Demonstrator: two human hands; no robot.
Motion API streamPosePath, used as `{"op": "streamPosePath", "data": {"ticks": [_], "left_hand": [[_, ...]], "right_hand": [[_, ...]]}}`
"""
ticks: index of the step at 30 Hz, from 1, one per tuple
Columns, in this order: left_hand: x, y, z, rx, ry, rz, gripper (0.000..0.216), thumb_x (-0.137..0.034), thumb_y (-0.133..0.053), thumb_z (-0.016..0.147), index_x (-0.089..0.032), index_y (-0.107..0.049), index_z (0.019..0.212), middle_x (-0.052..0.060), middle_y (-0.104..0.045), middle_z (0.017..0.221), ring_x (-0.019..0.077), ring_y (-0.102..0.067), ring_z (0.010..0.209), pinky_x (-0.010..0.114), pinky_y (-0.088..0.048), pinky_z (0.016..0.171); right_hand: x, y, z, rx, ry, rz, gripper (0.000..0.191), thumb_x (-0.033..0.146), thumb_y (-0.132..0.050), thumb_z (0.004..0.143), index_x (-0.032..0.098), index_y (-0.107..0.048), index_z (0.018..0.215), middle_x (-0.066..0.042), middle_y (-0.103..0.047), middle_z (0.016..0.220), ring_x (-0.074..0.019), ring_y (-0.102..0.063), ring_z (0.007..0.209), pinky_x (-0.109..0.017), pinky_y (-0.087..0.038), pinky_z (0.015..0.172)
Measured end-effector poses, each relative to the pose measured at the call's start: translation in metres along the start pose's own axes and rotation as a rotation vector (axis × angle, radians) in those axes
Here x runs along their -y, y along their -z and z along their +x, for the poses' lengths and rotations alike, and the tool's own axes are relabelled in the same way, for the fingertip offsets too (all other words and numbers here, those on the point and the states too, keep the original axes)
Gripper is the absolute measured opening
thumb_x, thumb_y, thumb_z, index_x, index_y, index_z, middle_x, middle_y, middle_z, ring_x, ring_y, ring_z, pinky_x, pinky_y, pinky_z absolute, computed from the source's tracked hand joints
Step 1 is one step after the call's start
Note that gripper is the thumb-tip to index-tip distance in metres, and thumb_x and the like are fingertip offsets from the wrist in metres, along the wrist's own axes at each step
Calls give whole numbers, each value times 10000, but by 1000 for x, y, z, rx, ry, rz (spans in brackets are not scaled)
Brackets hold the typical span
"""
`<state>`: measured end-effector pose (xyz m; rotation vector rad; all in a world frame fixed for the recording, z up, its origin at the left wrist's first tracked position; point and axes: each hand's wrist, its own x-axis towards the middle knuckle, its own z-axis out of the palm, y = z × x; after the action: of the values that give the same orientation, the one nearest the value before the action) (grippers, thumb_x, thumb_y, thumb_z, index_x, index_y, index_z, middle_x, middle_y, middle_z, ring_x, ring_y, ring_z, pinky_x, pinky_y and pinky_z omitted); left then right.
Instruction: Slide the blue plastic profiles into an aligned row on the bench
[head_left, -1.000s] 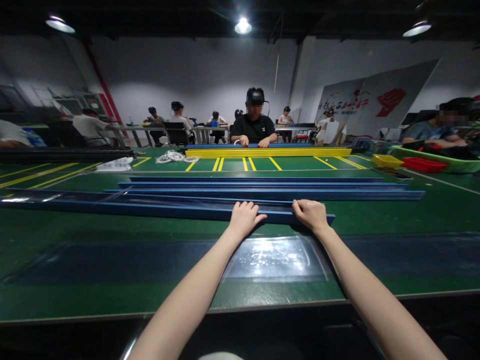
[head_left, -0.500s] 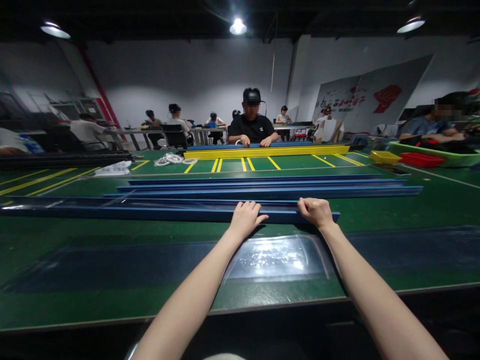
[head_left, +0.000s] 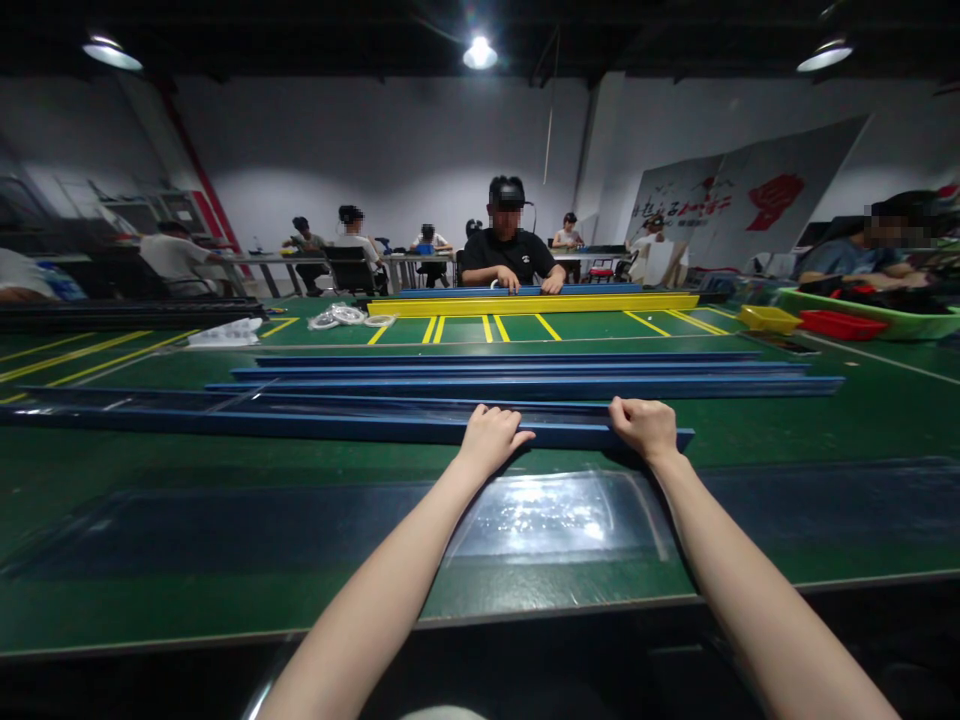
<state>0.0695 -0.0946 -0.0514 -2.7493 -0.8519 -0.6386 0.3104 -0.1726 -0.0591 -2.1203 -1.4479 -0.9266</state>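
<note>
A long blue rail (head_left: 315,428) lies across the green table (head_left: 187,470) in front of me, its right end near the table's middle right. My left hand (head_left: 491,437) is curled over the rail, fingers wrapped over its far edge. My right hand (head_left: 643,427) grips the same rail close to its right end. Both arms reach straight forward. A clear plastic sheet (head_left: 551,517) lies on a dark mat just below my hands.
More blue rails (head_left: 525,380) lie stacked behind the near one. Across the table a person in black (head_left: 510,250) handles a blue rail above a yellow rail (head_left: 540,303). Yellow tray (head_left: 771,318) and red tray (head_left: 840,324) stand at right; white rings (head_left: 349,317) at back left.
The near blue rail has slid to the right with both my hands on it; its right end now lies farther right. My right hand moved right with it.
</note>
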Motion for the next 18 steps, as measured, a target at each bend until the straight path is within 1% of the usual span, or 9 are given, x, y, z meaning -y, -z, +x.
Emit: {"op": "streamPosePath", "data": {"ticks": [4,9,18], "left_hand": [[-1,2,1,25,20,-2,328,-467,-425,816,-171,-556,760,46,-642,791,178,-557,772,289,-304,670],[1,3,2,54,12,-1,349,-476,-402,824,-171,-563,771,47,-646,782,175,-574,755,275,-315,648],[3,2,3,63,-9,-8,366,-483,-391,825,-174,-579,769,38,-649,790,169,-583,765,265,-332,638]], "right_hand": [[0,0,0,20,-23,-5,451,323,-341,780,155,-625,471,-77,-632,535,-125,-492,454,-242,-201,480],[1,2,0,46,-41,-8,459,334,-332,788,157,-639,498,-81,-643,559,-133,-508,476,-242,-204,486],[2,3,0,53,-52,11,460,339,-331,784,159,-635,489,-83,-640,553,-137,-506,476,-242,-212,486]]}}
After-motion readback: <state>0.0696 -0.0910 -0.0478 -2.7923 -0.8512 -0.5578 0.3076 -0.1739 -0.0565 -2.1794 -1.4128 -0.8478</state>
